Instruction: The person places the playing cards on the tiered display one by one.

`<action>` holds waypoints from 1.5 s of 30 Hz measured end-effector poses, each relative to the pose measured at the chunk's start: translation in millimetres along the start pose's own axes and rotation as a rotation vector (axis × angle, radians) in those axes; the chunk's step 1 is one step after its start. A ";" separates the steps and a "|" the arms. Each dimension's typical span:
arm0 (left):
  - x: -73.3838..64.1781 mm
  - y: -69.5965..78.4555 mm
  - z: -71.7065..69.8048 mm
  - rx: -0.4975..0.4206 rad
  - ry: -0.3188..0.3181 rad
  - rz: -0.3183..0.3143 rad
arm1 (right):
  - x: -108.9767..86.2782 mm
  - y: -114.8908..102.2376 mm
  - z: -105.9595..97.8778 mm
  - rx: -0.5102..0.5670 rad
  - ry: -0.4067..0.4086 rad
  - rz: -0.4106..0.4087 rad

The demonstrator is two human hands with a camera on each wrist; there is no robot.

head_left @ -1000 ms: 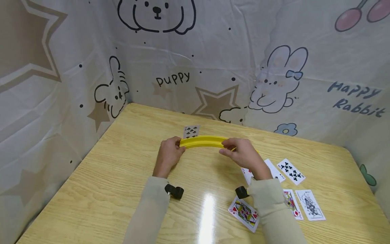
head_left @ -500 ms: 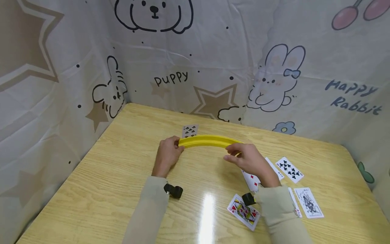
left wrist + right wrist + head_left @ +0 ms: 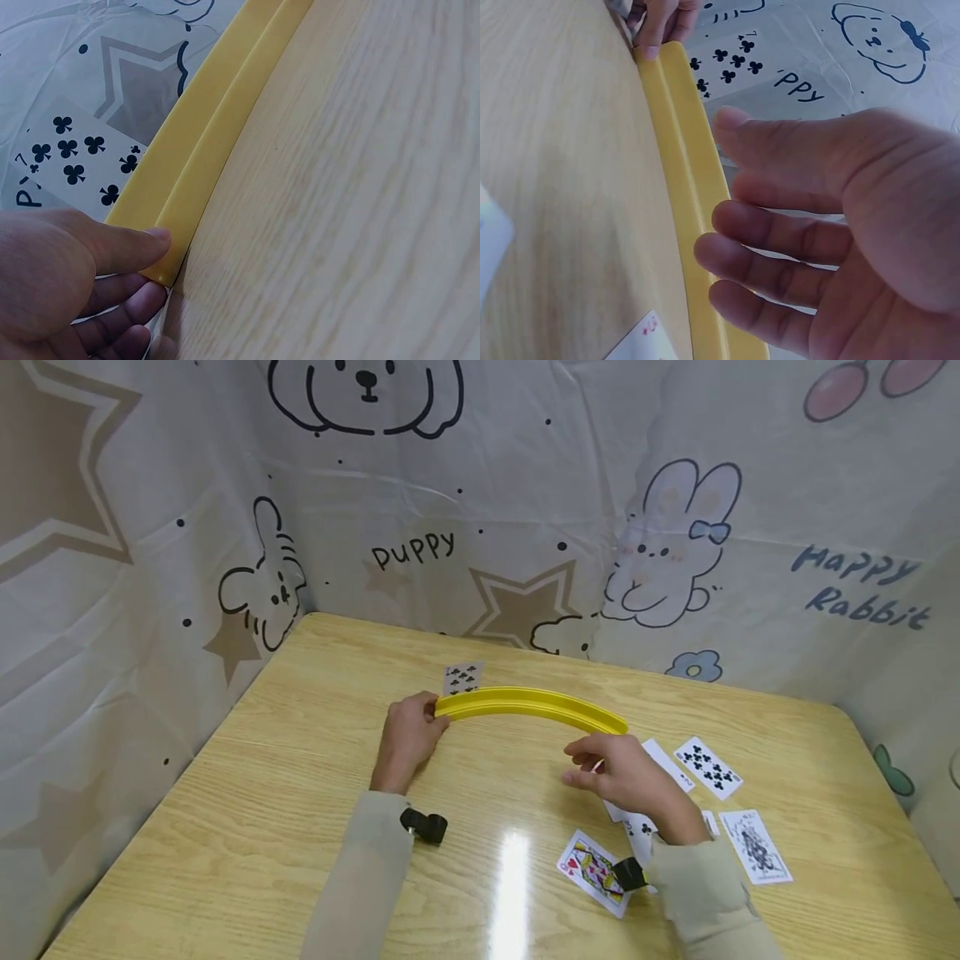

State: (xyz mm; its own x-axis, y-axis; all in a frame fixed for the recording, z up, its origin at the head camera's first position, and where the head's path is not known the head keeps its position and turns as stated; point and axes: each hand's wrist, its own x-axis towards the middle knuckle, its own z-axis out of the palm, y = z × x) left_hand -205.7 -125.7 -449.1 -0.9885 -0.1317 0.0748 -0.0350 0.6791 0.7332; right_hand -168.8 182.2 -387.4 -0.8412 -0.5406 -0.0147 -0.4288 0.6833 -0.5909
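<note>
A curved yellow playing-card holder (image 3: pixel 532 700) arcs across the table, with a seven of clubs (image 3: pixel 462 677) standing upright in it near the left end. My left hand (image 3: pixel 407 735) pinches that end; in the left wrist view the thumb lies on the front of the holder (image 3: pixel 202 150) and the fingers are behind and below. Just in front of the holder's right end is my right hand (image 3: pixel 622 777), fingers loosely bent and nothing between them. The right wrist view shows its thumb and fingers (image 3: pixel 739 255) apart, overlapping the holder (image 3: pixel 690 172).
Face up on the right lie several playing cards: a ten of clubs (image 3: pixel 708 767), a black two (image 3: pixel 669 764), a joker (image 3: pixel 756 847) and a hearts face card (image 3: pixel 585 864). Others are partly hidden under the right arm. A printed cloth (image 3: pixel 510 510) hangs behind the table (image 3: pixel 315 793).
My right hand has let go of the card holder and drawn back to the right and toward me, uncovering its right end. The left hand keeps its grip on the left end.
</note>
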 end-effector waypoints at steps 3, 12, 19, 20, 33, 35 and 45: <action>1.5 -0.3 0.4 0.001 -0.001 -0.001 | -5.6 1.1 2.6 -0.003 -0.023 -0.011; 1.8 0.1 0.9 -0.007 0.001 0.004 | -20.4 9.0 13.0 -0.019 -0.066 -0.061; 1.1 -0.4 0.4 -0.004 0.000 -0.001 | -29.5 10.8 17.7 -0.040 -0.087 -0.059; 1.2 -0.4 0.1 -0.006 0.003 0.000 | -30.5 10.4 17.9 -0.038 -0.088 -0.056; -0.8 1.8 -2.8 -0.024 -0.001 -0.006 | -45.0 7.9 25.3 0.020 -0.143 0.039; -1.4 2.5 -3.0 -0.022 -0.001 -0.004 | -46.5 8.7 27.0 0.025 -0.145 0.039; -1.8 2.8 -2.7 -0.017 -0.002 0.000 | -50.3 12.0 32.4 -0.002 -0.137 0.019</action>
State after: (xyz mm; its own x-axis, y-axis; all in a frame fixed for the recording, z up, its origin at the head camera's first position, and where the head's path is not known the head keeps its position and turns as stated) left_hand -203.6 -125.5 -445.4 -0.9888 -0.1304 0.0730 -0.0329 0.6663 0.7450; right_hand -120.9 201.7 -419.9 -0.7960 -0.5897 -0.1362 -0.4143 0.6950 -0.5876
